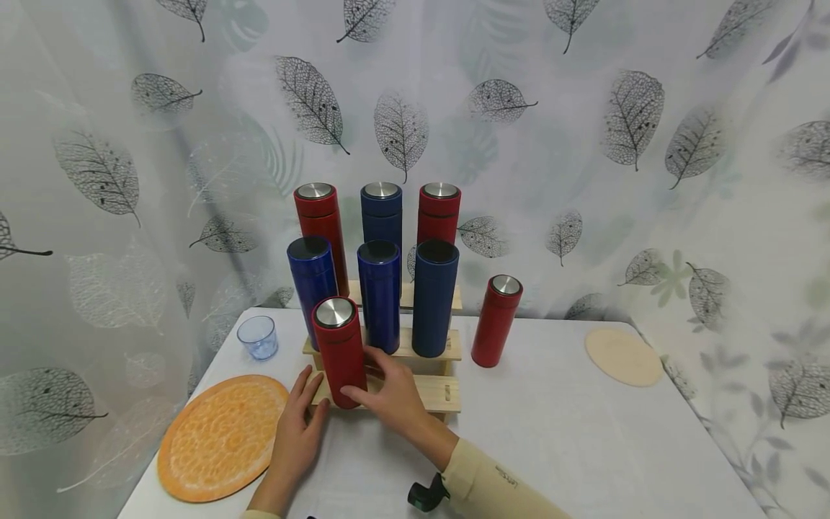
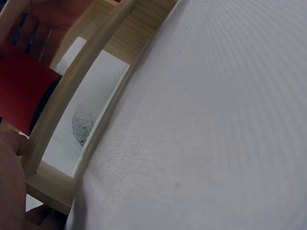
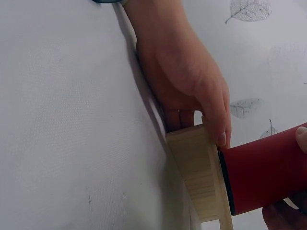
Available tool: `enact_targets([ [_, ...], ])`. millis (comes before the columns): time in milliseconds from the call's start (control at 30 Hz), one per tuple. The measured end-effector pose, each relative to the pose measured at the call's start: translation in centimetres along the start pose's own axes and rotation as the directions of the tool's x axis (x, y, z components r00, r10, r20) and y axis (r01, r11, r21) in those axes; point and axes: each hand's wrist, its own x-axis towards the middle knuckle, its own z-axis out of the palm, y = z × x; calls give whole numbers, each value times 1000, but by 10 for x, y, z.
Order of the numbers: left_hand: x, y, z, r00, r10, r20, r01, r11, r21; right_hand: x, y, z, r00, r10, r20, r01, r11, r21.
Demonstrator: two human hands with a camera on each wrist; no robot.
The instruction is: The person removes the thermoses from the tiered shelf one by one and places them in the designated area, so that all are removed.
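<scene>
I count eight flasks in all: four red flasks (image 1: 339, 351) and four blue flasks (image 1: 379, 295). Seven of them stand on the one wooden stepped rack (image 1: 441, 393); the eighth, a red one (image 1: 496, 321), stands alone on the table (image 1: 570, 440). There is one small clear glass cup (image 1: 257, 336), one orange round mat (image 1: 220, 436) and one pale wooden round coaster (image 1: 623, 356). Two hands of mine are in view, my left hand (image 1: 295, 432) and my right hand (image 1: 392, 393).

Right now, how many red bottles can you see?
4. Two stand on the rack's top step, back left and back right; one sits on the bottom step, held by the right hand; one stands on the table. Others may be hidden.
</scene>
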Motion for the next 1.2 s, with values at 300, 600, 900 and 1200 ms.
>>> enact_targets([
  [300,-1,0,0,1000,2,-1,-2,1000,7,0,2,1,1000,11,-13,-11,1000,14],
  [600,-1,0,1,1000,0,-2,0,1000,-2,-3,2,1,999,-4,-43,5,1000,25],
  [900,0,0,1,1000,-15,-4,15,1000,26,-10,0,-6,998,-23,-58,23,1000,-9],
  [1200,0,1,2,999,24,-24,-24,1000,11,-21,-6,-22,997,7,-79,-6,1000,15],
])
